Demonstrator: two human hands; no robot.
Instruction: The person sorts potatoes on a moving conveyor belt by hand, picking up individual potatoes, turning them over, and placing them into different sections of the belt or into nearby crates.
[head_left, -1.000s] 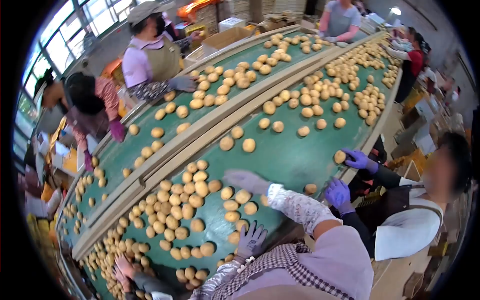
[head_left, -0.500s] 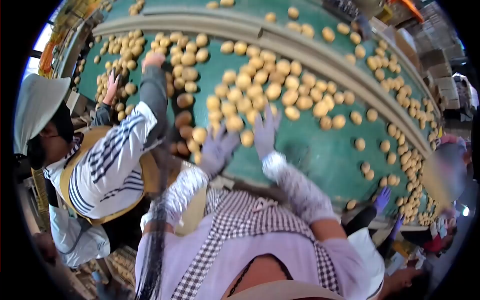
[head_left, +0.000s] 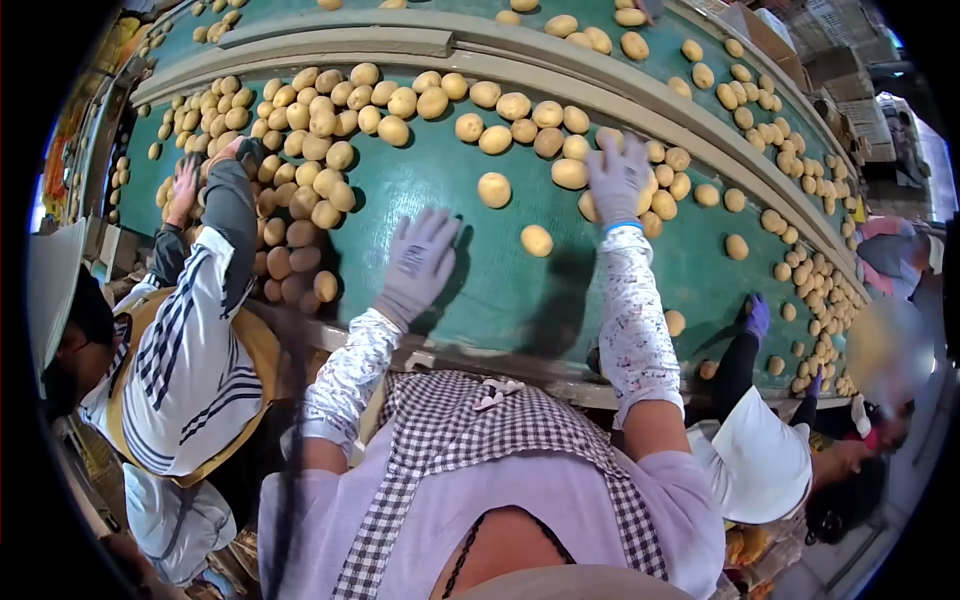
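Note:
Round yellow potatoes (head_left: 494, 190) lie on a green conveyor belt (head_left: 480, 290). My left hand (head_left: 418, 262), in a grey glove, hovers or rests over bare belt with its fingers stretched out and nothing in it. A single potato (head_left: 537, 240) lies to its right. Farther off, my right hand (head_left: 618, 180), gloved the same way, reaches over a cluster of potatoes (head_left: 662, 205) with its fingers spread. It seems to touch some of them; what lies under the palm is hidden.
A beige divider rail (head_left: 560, 72) runs along the belt's far side, with more potatoes beyond it. At left, a co-worker in a striped sleeve (head_left: 190, 330) reaches into a dense heap of potatoes (head_left: 310, 150). A purple-gloved hand (head_left: 757, 318) of another person is at right.
My right hand has moved right and farther away. My left hand has shifted slightly up and left, off the potatoes. The pile before me has spread apart, leaving two loose potatoes.

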